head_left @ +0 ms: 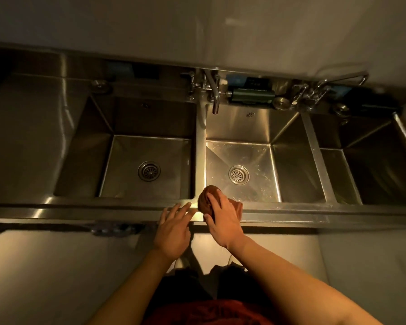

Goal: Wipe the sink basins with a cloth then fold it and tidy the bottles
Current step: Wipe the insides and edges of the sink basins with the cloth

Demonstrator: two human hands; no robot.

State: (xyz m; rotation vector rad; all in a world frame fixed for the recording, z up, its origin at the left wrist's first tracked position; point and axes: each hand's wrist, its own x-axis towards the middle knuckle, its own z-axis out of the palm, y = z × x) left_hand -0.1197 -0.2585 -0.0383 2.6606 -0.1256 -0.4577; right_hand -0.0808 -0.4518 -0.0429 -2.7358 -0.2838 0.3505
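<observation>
The right hand [223, 221] presses a bunched brown cloth [208, 199] with fingers curled over it onto the sink's near rim [291, 211] beside the middle basin [242, 170], likely to wipe, while the left hand [174, 227], fingers spread, steadies beside it.

Fittings along the back ledge
A curved faucet [215, 99] over the divider, a second faucet set [314, 92] rightward, round metal stoppers [281, 103] between

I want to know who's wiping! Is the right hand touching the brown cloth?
Touching. The head view shows the right hand lying on top of the cloth, fingers curled over it.
</observation>
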